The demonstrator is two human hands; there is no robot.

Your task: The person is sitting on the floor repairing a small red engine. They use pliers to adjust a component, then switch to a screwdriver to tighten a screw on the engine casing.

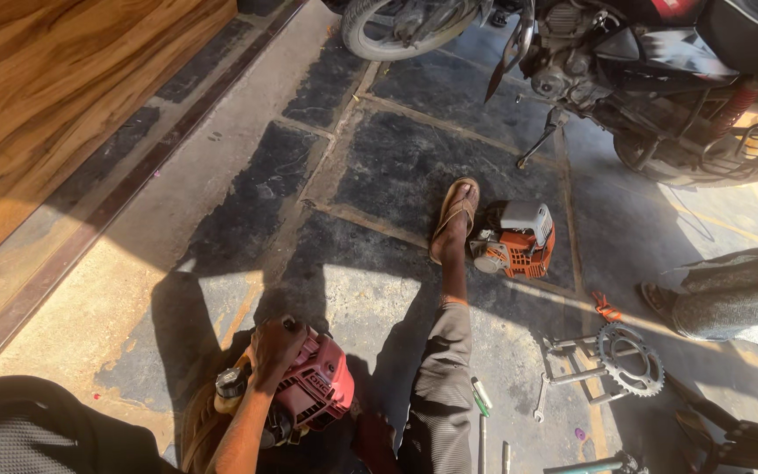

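My left hand [274, 351] is closed over the top of a small red engine [318, 386] that rests on the stone floor between my legs. A yellowish cap [230, 386] sits on the engine's left side. A dark shape in the shadow to the right of the engine may be my right hand [373, 439], but I cannot make out its fingers. My leg in grey trousers [440, 369] stretches forward, with the sandalled foot [454, 219] beside an orange and grey engine [515, 241].
A toothed sprocket [629, 358] on a metal bracket, a wrench [541, 399] and a green-and-white tool [481, 395] lie at my right. A motorcycle [642, 70] stands across the top. Another person's leg [730, 298] enters from the right. A wooden panel [54, 96] rises at the left.
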